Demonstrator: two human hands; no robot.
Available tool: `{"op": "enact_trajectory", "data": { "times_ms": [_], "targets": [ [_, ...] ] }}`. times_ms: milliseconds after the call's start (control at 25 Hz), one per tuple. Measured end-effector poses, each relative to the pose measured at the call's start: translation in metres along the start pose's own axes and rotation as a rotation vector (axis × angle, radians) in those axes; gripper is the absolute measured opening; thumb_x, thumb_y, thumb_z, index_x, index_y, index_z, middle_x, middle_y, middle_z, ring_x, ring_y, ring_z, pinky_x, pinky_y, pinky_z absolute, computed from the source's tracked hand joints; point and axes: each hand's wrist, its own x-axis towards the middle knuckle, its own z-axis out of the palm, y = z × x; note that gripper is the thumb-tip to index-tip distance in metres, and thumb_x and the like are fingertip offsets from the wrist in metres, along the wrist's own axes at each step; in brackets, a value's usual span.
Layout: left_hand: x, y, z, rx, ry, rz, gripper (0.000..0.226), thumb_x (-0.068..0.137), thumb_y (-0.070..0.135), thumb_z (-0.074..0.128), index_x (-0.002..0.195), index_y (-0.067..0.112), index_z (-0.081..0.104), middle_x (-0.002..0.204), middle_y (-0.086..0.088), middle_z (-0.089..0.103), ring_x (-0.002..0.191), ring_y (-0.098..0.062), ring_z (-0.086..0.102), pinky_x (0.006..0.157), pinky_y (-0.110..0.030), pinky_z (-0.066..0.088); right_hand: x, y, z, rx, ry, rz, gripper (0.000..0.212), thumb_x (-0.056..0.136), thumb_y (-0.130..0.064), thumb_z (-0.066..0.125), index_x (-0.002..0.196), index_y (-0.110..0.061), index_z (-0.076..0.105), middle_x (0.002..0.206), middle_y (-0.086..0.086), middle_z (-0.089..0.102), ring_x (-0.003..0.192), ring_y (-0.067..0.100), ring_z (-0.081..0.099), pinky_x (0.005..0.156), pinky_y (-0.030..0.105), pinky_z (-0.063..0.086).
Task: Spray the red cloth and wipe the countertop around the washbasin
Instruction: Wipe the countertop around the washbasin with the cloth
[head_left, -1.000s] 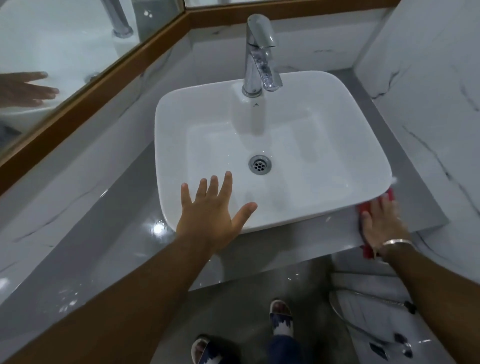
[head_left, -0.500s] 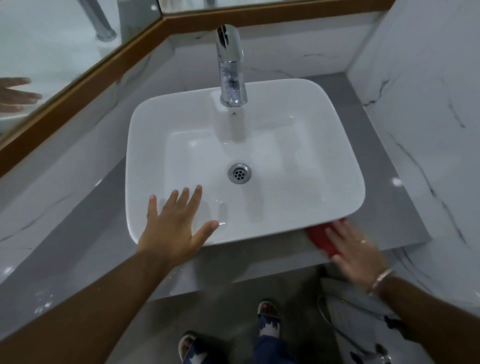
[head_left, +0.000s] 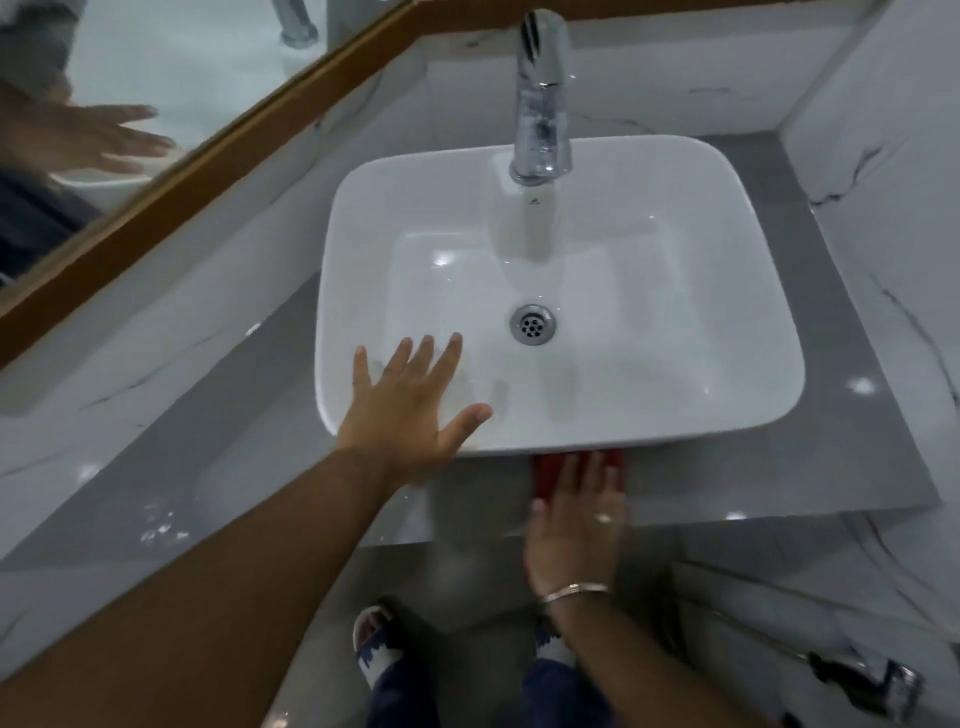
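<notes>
1. Right hand (head_left: 571, 525) lay flat, palm down, fingers together and extended, pressing the red cloth (head_left: 545, 475) onto the grey countertop (head_left: 779, 483); nothing was gripped, the cloth was only pinned beneath the fingers.
2. Red cloth sat on the front strip of the countertop, its far edge touching or tucked just under the front rim of the white washbasin (head_left: 675, 415), roughly below the drain (head_left: 532, 323). Only a small red patch showed around the fingers.
3. Compared with half a second earlier: cloth and right hand had shifted leftward along the front strip, from near the basin's front right corner to about its front centre. One second earlier they were right at that corner.
4. Left hand (head_left: 410, 410) was spread wide, fingers splayed, empty, over the front left rim of the washbasin; contact with the rim could not be confirmed. Its position relative to the basin was nearly unchanged across the three frames.
5. Chrome tap (head_left: 540, 98) stood upright at the basin's back edge.
6. Silver bangle (head_left: 574, 591) on the right wrist; ring (head_left: 602, 517) on a right finger.
7. Frame showed motion blur.
</notes>
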Motion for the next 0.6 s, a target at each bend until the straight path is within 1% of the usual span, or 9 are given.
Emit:
{"op": "enact_trajectory", "data": {
  "times_ms": [40,120,200,240,320,400,440,520,600],
  "targets": [
    [-0.001,-0.001,-0.002,-0.013,0.012,0.005,0.089,0.083,0.082,0.004,0.157,0.032,0.002,0.166,-0.008,0.019,0.153,-0.029,0.013,0.118,-0.067,0.000,-0.013,-0.032,0.010,-0.009,-0.040,-0.122,0.069,0.086,-0.041,0.046,0.146,-0.007,0.040,0.153,0.024,0.039,0.140,0.042,0.036,0.112,0.052,0.023],
    [-0.004,0.002,-0.007,-0.076,0.036,0.034,0.089,0.084,0.080,0.009,0.158,0.030,0.002,0.166,-0.010,0.018,0.153,-0.029,0.012,0.118,-0.067,-0.001,-0.019,-0.053,0.014,-0.048,-0.134,-0.308,0.067,0.087,-0.044,0.043,0.145,-0.010,0.043,0.151,0.020,0.043,0.138,0.040,0.041,0.111,0.051,0.031],
    [-0.011,-0.006,-0.013,-0.140,0.084,0.133,0.086,0.087,0.076,0.012,0.158,0.029,0.005,0.166,-0.010,0.018,0.153,-0.029,0.010,0.119,-0.065,-0.004,-0.014,-0.034,0.006,-0.102,-0.195,-0.379,0.069,0.084,-0.046,0.042,0.142,-0.010,0.047,0.151,0.016,0.042,0.135,0.040,0.046,0.107,0.054,0.038],
    [-0.018,-0.018,-0.014,-0.139,0.113,0.209,0.084,0.089,0.074,0.015,0.158,0.028,0.008,0.166,-0.010,0.019,0.153,-0.029,0.010,0.119,-0.064,-0.004,-0.009,-0.015,-0.001,-0.127,-0.201,-0.368,0.071,0.082,-0.046,0.042,0.142,-0.008,0.048,0.151,0.016,0.039,0.134,0.042,0.046,0.104,0.056,0.041],
    [-0.032,-0.065,-0.012,-0.059,0.157,0.357,0.081,0.092,0.071,0.021,0.158,0.026,0.015,0.166,-0.010,0.020,0.153,-0.031,0.012,0.120,-0.063,0.000,0.002,0.023,-0.015,-0.163,-0.156,-0.209,0.074,0.083,-0.046,0.036,0.142,-0.002,0.046,0.151,0.024,0.038,0.134,0.048,0.043,0.102,0.062,0.044],
    [-0.042,-0.125,-0.003,0.053,0.187,0.463,0.079,0.094,0.069,0.024,0.158,0.023,0.018,0.165,-0.013,0.019,0.152,-0.033,0.013,0.120,-0.063,0.005,0.014,0.047,-0.030,-0.129,-0.087,-0.026,0.077,0.084,-0.044,0.030,0.141,0.005,0.043,0.149,0.034,0.037,0.134,0.055,0.038,0.103,0.066,0.039],
    [-0.043,-0.158,0.003,0.104,0.203,0.487,0.078,0.095,0.069,0.023,0.157,0.021,0.018,0.165,-0.015,0.017,0.151,-0.035,0.014,0.119,-0.062,0.007,0.019,0.043,-0.032,-0.105,-0.070,0.065,0.077,0.083,-0.042,0.029,0.140,0.008,0.044,0.148,0.037,0.036,0.134,0.057,0.035,0.105,0.065,0.036],
    [-0.037,-0.222,0.014,0.147,0.177,0.437,0.081,0.095,0.070,0.018,0.157,0.017,0.016,0.163,-0.020,0.018,0.149,-0.041,0.018,0.117,-0.063,0.015,0.022,0.003,-0.022,-0.055,0.001,0.246,0.074,0.081,-0.036,0.032,0.137,0.011,0.045,0.147,0.040,0.035,0.132,0.059,0.033,0.106,0.063,0.031],
    [-0.018,-0.269,0.025,0.181,0.101,0.354,0.086,0.093,0.071,0.014,0.155,0.012,0.022,0.161,-0.024,0.025,0.146,-0.045,0.027,0.115,-0.063,0.024,0.011,-0.047,-0.007,-0.056,0.090,0.308,0.067,0.084,-0.029,0.038,0.138,0.010,0.044,0.148,0.040,0.033,0.132,0.058,0.033,0.106,0.061,0.029]
  ]
}}
